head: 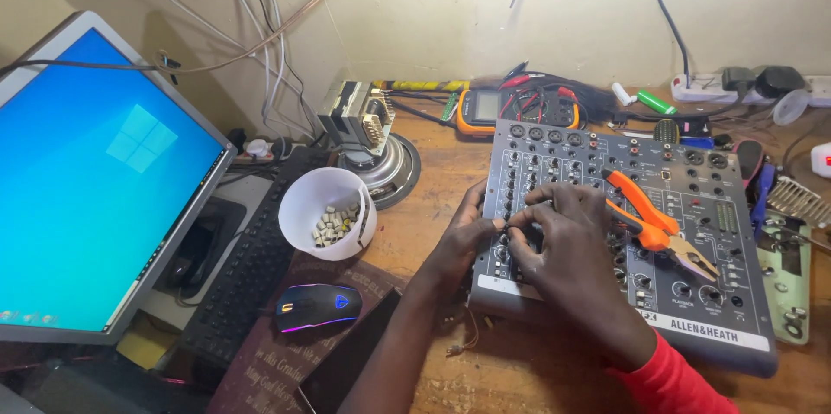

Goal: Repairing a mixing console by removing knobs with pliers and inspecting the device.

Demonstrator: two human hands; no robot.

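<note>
Centrally, a grey audio mixer [692, 232] is laid flat on the wooden bench [433, 206]; left hand [467, 237] and right hand [567, 245] are pinched together on one small knob [505, 224], orange pliers [649, 219] parked on the panel, white cup of caps [327, 211] kept nearby for reach

Both hands, left hand [467, 237] and right hand [567, 245], meet with fingers curled, fingertips pinching together.
</note>
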